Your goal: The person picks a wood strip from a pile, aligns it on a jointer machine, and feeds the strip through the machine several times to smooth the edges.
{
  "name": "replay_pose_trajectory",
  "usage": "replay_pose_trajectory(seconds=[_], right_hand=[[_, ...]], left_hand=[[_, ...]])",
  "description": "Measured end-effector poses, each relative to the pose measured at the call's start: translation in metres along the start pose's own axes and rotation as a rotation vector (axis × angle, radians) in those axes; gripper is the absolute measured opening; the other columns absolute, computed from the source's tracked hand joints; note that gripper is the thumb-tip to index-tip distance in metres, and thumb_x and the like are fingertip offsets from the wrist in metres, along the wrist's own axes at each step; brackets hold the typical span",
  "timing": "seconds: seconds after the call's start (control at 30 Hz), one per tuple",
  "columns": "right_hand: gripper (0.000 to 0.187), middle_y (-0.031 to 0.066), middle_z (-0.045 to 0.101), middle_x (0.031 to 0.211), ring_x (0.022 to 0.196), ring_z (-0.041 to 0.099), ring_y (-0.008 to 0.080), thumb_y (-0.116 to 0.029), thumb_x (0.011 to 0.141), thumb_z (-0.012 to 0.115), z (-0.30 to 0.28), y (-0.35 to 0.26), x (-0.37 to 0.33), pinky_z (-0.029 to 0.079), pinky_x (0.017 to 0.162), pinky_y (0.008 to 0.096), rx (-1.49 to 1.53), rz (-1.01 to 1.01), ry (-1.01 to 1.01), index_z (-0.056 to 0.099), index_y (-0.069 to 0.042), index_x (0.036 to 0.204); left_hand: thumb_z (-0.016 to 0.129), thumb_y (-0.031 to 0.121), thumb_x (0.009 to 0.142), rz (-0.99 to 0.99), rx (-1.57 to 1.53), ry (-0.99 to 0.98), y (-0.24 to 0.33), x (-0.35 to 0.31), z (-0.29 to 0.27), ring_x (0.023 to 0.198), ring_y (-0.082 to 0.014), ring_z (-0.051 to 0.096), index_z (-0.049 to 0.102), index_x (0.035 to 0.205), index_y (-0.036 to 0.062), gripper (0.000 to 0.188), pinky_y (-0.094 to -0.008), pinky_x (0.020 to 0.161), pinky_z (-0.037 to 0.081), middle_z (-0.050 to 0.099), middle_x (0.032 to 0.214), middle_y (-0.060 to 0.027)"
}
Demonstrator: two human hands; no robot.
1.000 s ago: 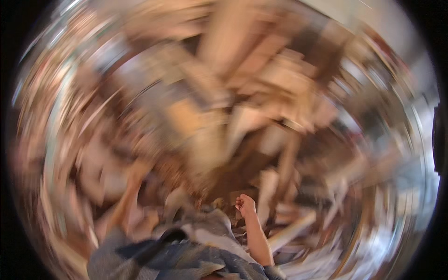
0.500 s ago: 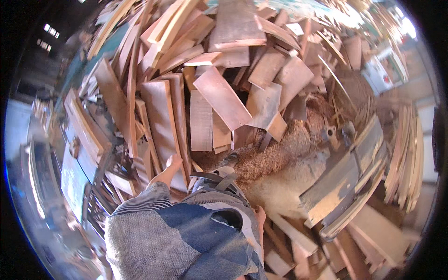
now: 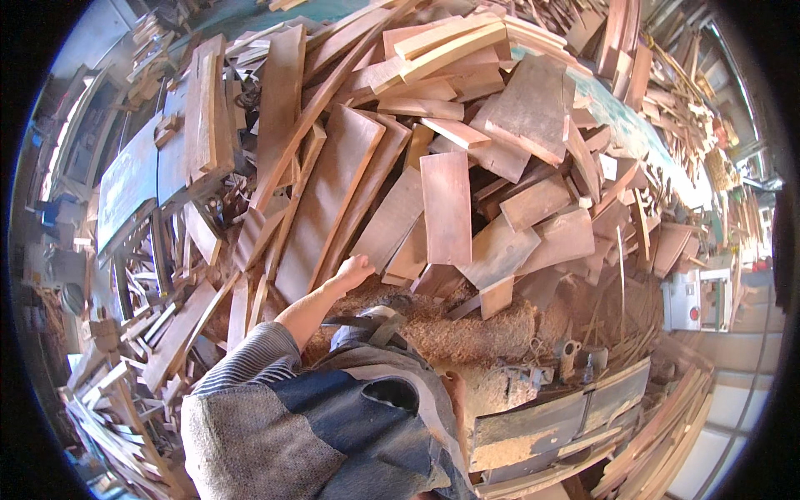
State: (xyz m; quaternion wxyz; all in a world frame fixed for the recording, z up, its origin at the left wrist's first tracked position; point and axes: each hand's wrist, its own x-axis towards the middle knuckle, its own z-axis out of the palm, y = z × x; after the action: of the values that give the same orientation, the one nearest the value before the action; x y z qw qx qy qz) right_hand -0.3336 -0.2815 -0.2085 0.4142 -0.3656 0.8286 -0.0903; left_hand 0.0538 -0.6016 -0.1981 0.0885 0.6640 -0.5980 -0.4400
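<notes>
At the foot of the heap, the left hand closes on a plank end; next likely a firm pull free. The right hand's state is hidden.

Reddish-brown boards above the left hand; pale tan sawdust right of it; grey-striped sleeve and dark-blue-and-grey speckled garment below.

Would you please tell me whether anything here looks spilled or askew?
Yes: the wooden boards lie criss-crossed in a loose heap, and sawdust is spilled at its foot, beside the left hand, which touches a long plank.
</notes>
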Motion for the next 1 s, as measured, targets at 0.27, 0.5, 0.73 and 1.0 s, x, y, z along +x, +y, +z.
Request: replay_pose_trajectory(seconds=[0.27, 0.5, 0.73, 1.0], right_hand=[[0.041, 0.0101, 0.075, 0.089, 0.073, 0.069, 0.0182, -0.027, 0.091, 0.071, -0.024, 0.006, -0.006, 0.058, 0.067, 0.0336, 0.399, 0.013, -0.112, 0.072, -0.001, 0.123], [0.04, 0.0101, 0.075, 0.092, 0.071, 0.07, 0.0169, -0.03, 0.091, 0.075, -0.027, 0.003, -0.028, 0.055, 0.064, 0.0328, 0.34, -0.136, -0.285, 0.073, -0.001, 0.118], [0.04, 0.0079, 0.072, 0.092, 0.071, 0.066, 0.0153, -0.022, 0.095, 0.074, -0.049, -0.008, -0.027, 0.052, 0.058, 0.0308, 0.368, -0.077, -0.316, 0.068, -0.001, 0.128], [0.03, 0.0076, 0.071, 0.088, 0.071, 0.067, 0.0163, -0.021, 0.096, 0.07, -0.038, 0.028, -0.006, 0.053, 0.06, 0.0308, 0.661, 0.152, -0.345, 0.071, 0.0, 0.117]], left_hand=[[0.067, 0.029, 0.087, -0.095, 0.298, -0.062, -0.099, -0.109, 0.047, 0.082, -0.0388, 0.07, 0.06, 0.132, 0.0031, 0.052, -0.0497, 0.075, 0.055, 0.07, 0.089, -0.0239], [0.071, 0.04, 0.087, -0.043, 0.395, 0.039, -0.164, -0.182, 0.073, 0.072, -0.0318, 0.068, 0.069, 0.088, 0.0012, 0.039, -0.0458, 0.067, 0.053, 0.069, 0.079, -0.0195], [0.073, 0.043, 0.08, -0.119, 0.029, 0.253, -0.107, -0.203, 0.06, 0.07, -0.0312, 0.07, 0.068, 0.087, 0.002, 0.041, -0.0464, 0.064, 0.054, 0.069, 0.075, -0.0184], [0.073, 0.031, 0.08, -0.349, 0.096, 0.219, -0.106, -0.158, 0.017, 0.087, -0.0376, 0.074, 0.068, 0.102, -0.0025, 0.04, -0.0486, 0.078, 0.058, 0.074, 0.091, -0.0243]])
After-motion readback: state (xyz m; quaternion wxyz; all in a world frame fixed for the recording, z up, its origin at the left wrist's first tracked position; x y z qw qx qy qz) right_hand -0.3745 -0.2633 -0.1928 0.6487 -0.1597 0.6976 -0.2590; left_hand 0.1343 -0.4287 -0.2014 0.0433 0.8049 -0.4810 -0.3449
